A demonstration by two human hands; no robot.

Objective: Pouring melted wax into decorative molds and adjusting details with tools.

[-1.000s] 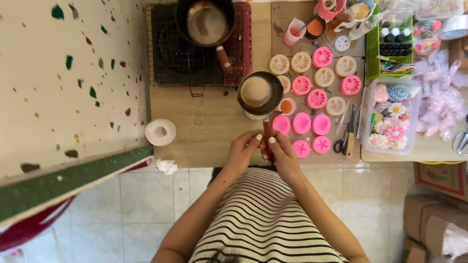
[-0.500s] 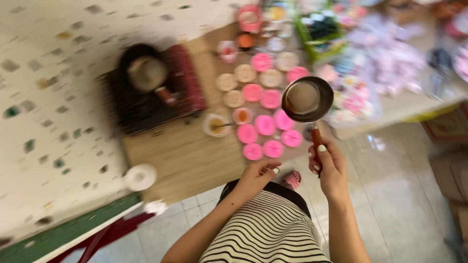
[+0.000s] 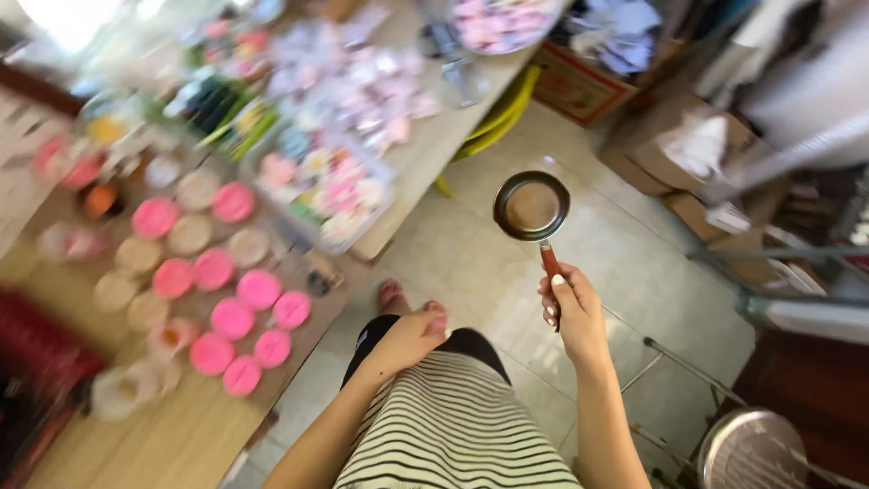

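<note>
The small saucepan (image 3: 531, 206), one only, hangs over the tiled floor (image 3: 471, 263), well apart from the desk (image 3: 172, 426), with a pale brown liquid inside and its reddish handle (image 3: 549, 263) pointing back toward the person. The right hand (image 3: 570, 312) is wrapped around that handle in a closed grip. The left hand (image 3: 412, 337) rests loosely curled against the person's striped top (image 3: 453, 426), holding nothing. On the desk lie about eight bright pink round moulds (image 3: 233, 319) and about five pale beige ones (image 3: 138, 255), though blur makes the count uncertain. Beyond them sits a clear tub (image 3: 330, 195) of flower-shaped pieces, and further on a heap of small wrapped packets (image 3: 362, 91). Cardboard boxes (image 3: 679, 149) stand on the floor to the right, and one round metal stool (image 3: 751, 451) shows at the bottom right corner.
</note>
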